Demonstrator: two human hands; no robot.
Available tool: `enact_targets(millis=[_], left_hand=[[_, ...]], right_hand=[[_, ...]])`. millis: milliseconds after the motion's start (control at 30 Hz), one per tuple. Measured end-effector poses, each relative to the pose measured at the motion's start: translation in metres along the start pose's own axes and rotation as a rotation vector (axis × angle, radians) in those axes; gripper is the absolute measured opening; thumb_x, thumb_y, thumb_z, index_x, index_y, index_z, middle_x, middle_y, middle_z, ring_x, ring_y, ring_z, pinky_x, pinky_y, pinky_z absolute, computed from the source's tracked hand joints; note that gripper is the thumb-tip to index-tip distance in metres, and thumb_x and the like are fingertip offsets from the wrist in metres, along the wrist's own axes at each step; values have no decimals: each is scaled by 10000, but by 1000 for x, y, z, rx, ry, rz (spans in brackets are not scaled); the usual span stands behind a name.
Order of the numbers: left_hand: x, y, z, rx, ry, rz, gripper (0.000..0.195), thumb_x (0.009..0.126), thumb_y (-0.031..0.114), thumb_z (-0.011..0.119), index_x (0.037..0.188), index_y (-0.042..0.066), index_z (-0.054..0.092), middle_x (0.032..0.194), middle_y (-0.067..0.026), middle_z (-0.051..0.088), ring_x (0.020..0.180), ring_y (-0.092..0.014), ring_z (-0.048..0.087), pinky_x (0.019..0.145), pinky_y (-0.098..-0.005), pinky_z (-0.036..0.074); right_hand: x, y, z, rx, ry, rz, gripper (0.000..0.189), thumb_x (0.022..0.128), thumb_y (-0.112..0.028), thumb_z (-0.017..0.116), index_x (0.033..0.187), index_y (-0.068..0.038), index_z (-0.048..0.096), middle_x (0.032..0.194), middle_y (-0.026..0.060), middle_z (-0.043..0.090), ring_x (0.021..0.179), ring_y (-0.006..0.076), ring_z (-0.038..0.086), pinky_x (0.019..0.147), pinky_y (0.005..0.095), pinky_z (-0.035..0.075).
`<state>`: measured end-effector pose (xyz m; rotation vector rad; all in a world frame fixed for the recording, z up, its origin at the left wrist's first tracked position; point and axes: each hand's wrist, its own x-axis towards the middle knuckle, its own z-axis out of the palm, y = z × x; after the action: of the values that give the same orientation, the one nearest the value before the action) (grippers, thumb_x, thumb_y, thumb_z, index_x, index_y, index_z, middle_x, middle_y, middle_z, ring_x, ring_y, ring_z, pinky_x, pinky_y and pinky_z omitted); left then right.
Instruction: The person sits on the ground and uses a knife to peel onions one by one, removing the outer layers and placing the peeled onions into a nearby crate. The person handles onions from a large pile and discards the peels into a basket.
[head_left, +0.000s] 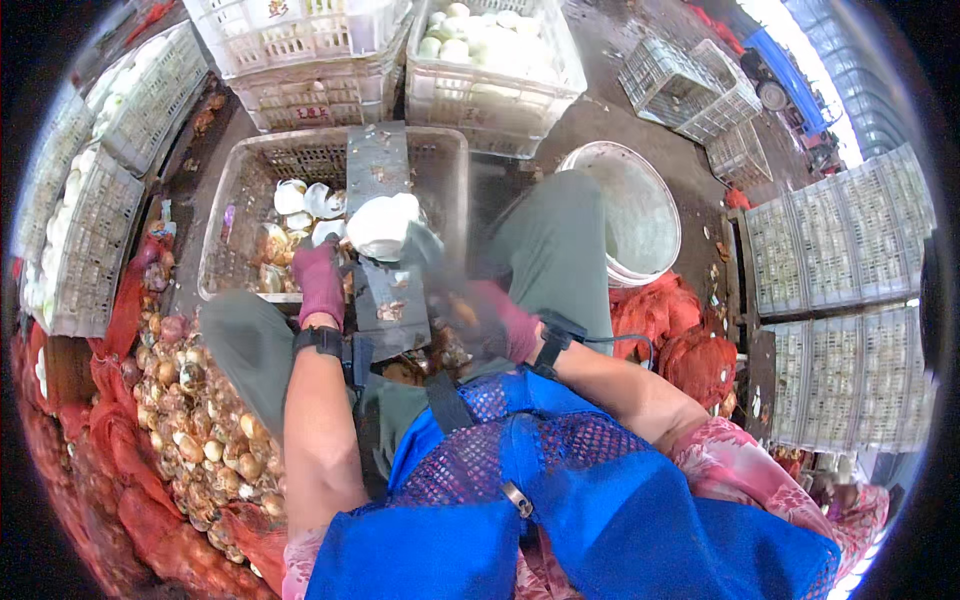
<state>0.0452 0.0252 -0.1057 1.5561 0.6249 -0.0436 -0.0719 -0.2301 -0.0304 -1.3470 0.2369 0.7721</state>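
Observation:
My left hand (319, 279), in a dark pink glove with dark fingertips, is at the left edge of a grey board (379, 161). Its fingers point down towards onion skins, and whether they hold anything cannot be made out. A bright white onion-like piece (384, 226) rests on the board, beyond both hands. My right hand (491, 315), gloved in the same pink, is strongly blurred to the right of the board. A grey blurred shape reaches from it towards the white piece, too smeared to name. White onion layers (300, 201) and brown skins (276, 251) lie left of the board.
The board spans a plastic crate (212, 225) between my knees. Unpeeled onions (199, 442) are heaped at left beside red mesh sacks (135, 480). A white bucket (645, 210) stands beyond my right knee. Ahead, a crate (491, 86) holds peeled onions; stacked crates (840, 232) line the right.

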Motion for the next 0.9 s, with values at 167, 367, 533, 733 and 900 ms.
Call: enact_targets(millis=[167, 367, 533, 733, 900], left_hand=[[2, 0, 2, 43, -39, 129, 622, 831, 299, 657, 1347, 49, 418, 1156, -166, 588, 991, -248, 579, 797, -370, 492], [-32, 6, 8, 95, -82, 269, 414, 936, 130, 504, 1339, 71, 431, 1201, -215, 568, 1064, -301, 570, 881, -356, 449], [-32, -5, 10, 498, -36, 389, 552, 863, 170, 573, 1384, 150, 393, 1289, -247, 464, 1123, -392, 524, 896, -415, 450], [-45, 11, 10, 723, -104, 178, 715, 757, 218, 635, 1409, 286, 352, 1317, -292, 363, 1066, -391, 558, 876, -408, 486], [-52, 50, -18, 233, 157, 404, 469, 846, 133, 560, 1294, 19, 481, 1163, -158, 568, 896, -238, 613, 766, -313, 504]], right_hand=[[-1, 8, -2, -175, -7, -42, 432, 946, -413, 489, 1207, -81, 574, 1049, 26, 630, 884, 105, 564, 779, 274, 471], [-9, 9, 8, -275, 27, -133, 391, 959, -365, 475, 1206, -80, 576, 1044, 38, 630, 899, 111, 537, 819, 305, 460], [-3, 7, 13, -617, 121, -197, 361, 977, -341, 442, 1198, -95, 586, 1006, 16, 617, 865, 99, 505, 814, 301, 454], [0, 19, 3, -128, 50, 49, 440, 958, -424, 462, 1209, -82, 580, 1088, -3, 614, 878, 87, 520, 815, 265, 450], [-24, -35, 19, 103, -31, -41, 446, 919, -450, 525, 1182, -96, 588, 1066, -12, 619, 865, 105, 592, 729, 265, 500]])
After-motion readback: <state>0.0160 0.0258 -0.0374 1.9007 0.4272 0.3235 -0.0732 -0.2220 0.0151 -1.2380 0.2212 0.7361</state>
